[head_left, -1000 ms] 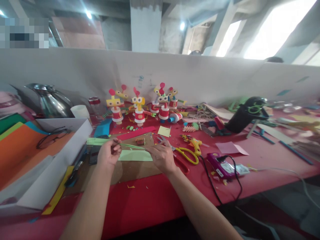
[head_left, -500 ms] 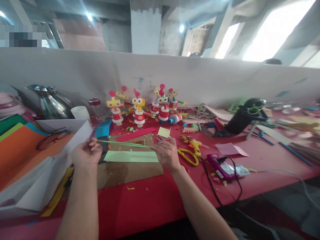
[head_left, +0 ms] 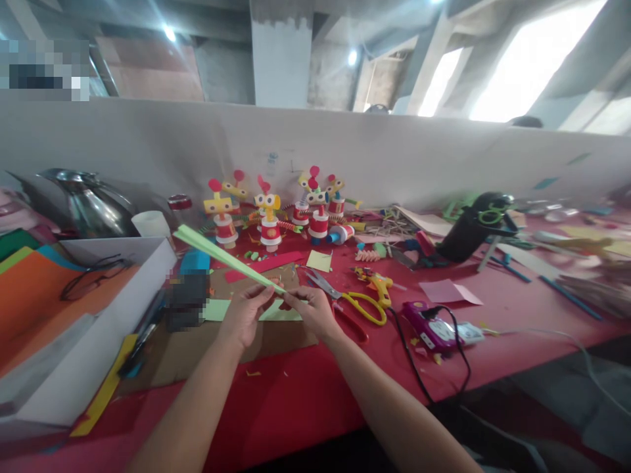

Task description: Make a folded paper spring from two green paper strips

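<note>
A long light green paper strip (head_left: 224, 257) is pinched near its right end between my left hand (head_left: 249, 313) and my right hand (head_left: 311, 309). Its free end slants up to the left, and it looks folded lengthwise or doubled. Both hands are closed, their fingertips close together. Beneath them another light green paper piece (head_left: 217, 311) lies on a brown cardboard sheet (head_left: 256, 348), partly hidden by the hands. Just right of my right hand lie scissors with yellow handles (head_left: 367, 309) and a red-handled tool (head_left: 353, 322).
Several paper-cup figures (head_left: 270, 230) stand along the back by the white partition (head_left: 167, 144). A yellow glue gun (head_left: 379, 286) and a purple power strip (head_left: 434, 328) lie on the right. At left is a white box (head_left: 64, 374) holding coloured paper and glasses.
My left hand has moved right, to beside my right hand. The strip, earlier stretched level between both hands, now points up and left with its left end free.
</note>
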`<control>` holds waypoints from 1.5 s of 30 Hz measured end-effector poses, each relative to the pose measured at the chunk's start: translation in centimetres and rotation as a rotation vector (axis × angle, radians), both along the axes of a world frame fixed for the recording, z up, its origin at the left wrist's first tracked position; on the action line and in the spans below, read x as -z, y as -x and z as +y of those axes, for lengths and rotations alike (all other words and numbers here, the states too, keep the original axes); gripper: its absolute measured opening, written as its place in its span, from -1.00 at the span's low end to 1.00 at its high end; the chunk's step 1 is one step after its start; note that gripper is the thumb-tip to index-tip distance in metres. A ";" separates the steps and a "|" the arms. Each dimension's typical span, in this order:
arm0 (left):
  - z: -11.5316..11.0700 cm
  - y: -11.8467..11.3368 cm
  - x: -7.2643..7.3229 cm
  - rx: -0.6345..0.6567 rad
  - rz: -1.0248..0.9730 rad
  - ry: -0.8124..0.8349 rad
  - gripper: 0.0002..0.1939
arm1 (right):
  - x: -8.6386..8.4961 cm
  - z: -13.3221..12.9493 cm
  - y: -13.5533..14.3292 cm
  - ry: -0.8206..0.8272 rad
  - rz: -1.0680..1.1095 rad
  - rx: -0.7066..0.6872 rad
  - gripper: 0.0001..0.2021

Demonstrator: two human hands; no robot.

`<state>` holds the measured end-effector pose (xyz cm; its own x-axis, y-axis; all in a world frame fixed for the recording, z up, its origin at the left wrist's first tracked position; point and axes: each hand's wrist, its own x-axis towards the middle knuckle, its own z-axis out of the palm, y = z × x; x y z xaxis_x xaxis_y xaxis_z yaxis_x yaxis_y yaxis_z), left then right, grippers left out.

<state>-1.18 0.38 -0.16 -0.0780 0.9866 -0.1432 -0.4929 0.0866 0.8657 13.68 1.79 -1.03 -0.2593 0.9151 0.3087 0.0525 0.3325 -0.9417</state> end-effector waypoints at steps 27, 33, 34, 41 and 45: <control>0.7 2.4 -0.8 -0.274 -0.220 -0.005 -0.85 | 0.0 0.3 -0.6 -0.057 -0.315 -0.140 -0.73; 1.0 3.8 -1.5 -0.371 -0.252 0.044 -0.82 | -0.3 0.6 -1.4 0.045 -0.379 -0.186 -0.73; 1.0 4.2 -1.5 -0.373 -0.248 0.041 -0.82 | -0.3 0.7 -1.5 0.056 -0.383 -0.192 -0.73; 1.1 6.8 -1.4 -0.116 -0.197 -0.052 -0.83 | 0.0 1.4 -2.2 0.107 -0.355 -0.229 -0.70; 1.0 6.7 -1.5 -0.081 -0.189 -0.042 -0.82 | -0.1 1.2 -2.1 0.098 -0.337 -0.269 -0.69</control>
<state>-7.86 1.36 1.33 -0.1329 0.9837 -0.1213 -0.6506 0.0058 0.7594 15.75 3.00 -0.90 -0.5639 0.8218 0.0813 0.2859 0.2866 -0.9144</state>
